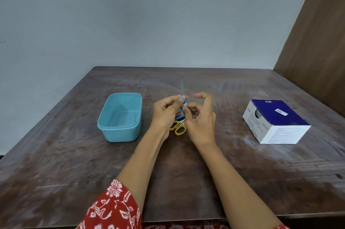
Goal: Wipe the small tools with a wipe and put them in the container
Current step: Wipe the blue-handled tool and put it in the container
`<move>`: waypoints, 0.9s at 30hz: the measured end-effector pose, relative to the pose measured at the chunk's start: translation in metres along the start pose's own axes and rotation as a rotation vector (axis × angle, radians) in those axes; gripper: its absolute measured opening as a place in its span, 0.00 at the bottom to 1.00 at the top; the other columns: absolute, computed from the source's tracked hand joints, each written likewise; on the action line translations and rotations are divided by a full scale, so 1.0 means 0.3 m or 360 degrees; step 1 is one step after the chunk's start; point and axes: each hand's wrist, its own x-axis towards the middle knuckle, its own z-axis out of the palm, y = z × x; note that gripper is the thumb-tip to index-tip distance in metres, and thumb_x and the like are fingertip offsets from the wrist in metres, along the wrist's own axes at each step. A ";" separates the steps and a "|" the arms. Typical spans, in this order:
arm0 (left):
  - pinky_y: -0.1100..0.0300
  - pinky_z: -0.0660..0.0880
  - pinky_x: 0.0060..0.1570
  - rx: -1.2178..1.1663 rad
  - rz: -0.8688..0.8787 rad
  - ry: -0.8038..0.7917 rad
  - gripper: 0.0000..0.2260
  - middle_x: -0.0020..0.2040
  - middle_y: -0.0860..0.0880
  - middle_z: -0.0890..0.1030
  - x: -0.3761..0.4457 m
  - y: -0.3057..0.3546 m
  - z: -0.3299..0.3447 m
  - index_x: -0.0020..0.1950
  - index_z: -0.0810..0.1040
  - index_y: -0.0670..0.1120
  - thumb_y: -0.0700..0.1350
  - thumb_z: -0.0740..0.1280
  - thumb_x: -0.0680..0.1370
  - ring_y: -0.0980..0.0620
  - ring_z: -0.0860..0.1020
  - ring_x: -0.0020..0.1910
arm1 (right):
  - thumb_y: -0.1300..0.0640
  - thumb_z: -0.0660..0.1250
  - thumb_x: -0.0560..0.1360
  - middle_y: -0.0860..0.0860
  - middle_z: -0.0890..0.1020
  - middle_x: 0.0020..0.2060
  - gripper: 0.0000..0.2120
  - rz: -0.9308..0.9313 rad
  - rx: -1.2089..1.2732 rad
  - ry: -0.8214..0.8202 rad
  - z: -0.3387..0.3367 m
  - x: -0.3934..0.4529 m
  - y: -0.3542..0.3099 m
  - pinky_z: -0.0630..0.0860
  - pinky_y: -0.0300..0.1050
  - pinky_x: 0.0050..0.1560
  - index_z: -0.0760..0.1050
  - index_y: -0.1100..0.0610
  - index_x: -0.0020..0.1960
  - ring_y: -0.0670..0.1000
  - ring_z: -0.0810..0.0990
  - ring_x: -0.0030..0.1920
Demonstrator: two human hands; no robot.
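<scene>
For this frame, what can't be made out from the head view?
- Tools under the hands: the left hand and right hand cover everything except the yellow scissors handles.
- The held tool: its thin tip is blurred.
- Box label: print too small.
- Any wipe: none discernible.

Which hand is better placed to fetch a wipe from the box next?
Right, probably. The right hand is free and open, on the side of the blue-and-white cardboard box. The left hand is holding the blue-and-white handled small tool upright.
</scene>
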 end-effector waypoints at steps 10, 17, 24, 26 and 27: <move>0.73 0.72 0.33 -0.0017 0.0023 -0.0012 0.09 0.40 0.48 0.81 -0.011 0.007 0.000 0.52 0.80 0.35 0.38 0.66 0.76 0.63 0.79 0.35 | 0.65 0.69 0.73 0.46 0.83 0.39 0.22 -0.0001 0.0000 0.0036 -0.002 -0.001 -0.001 0.75 0.29 0.43 0.64 0.54 0.62 0.40 0.82 0.40; 0.76 0.71 0.31 0.0039 0.0020 -0.0006 0.10 0.40 0.51 0.81 -0.014 0.005 0.010 0.54 0.80 0.35 0.39 0.66 0.76 0.68 0.78 0.33 | 0.66 0.71 0.71 0.47 0.81 0.38 0.23 0.0025 0.0038 0.0190 -0.003 0.005 -0.008 0.77 0.35 0.42 0.61 0.51 0.56 0.41 0.81 0.39; 0.76 0.70 0.31 -0.0003 -0.0011 0.0041 0.09 0.39 0.52 0.80 -0.003 0.008 -0.010 0.53 0.81 0.38 0.41 0.66 0.76 0.65 0.77 0.33 | 0.62 0.70 0.73 0.41 0.80 0.33 0.18 0.0032 -0.0042 0.0022 0.002 0.003 0.001 0.77 0.36 0.39 0.62 0.52 0.53 0.38 0.80 0.38; 0.75 0.70 0.30 -0.0017 -0.0040 0.0011 0.10 0.39 0.52 0.80 -0.006 0.011 -0.008 0.54 0.81 0.38 0.41 0.66 0.77 0.65 0.77 0.32 | 0.64 0.69 0.73 0.41 0.80 0.33 0.17 0.0008 -0.0036 0.0029 0.003 0.002 -0.003 0.75 0.32 0.39 0.62 0.53 0.52 0.36 0.79 0.38; 0.75 0.70 0.30 -0.0022 -0.0054 -0.0010 0.10 0.38 0.51 0.80 -0.009 0.011 -0.004 0.54 0.80 0.37 0.40 0.66 0.77 0.65 0.77 0.32 | 0.65 0.68 0.73 0.42 0.79 0.34 0.17 -0.0006 -0.0020 0.0056 0.001 0.002 -0.005 0.74 0.30 0.39 0.62 0.53 0.52 0.36 0.79 0.38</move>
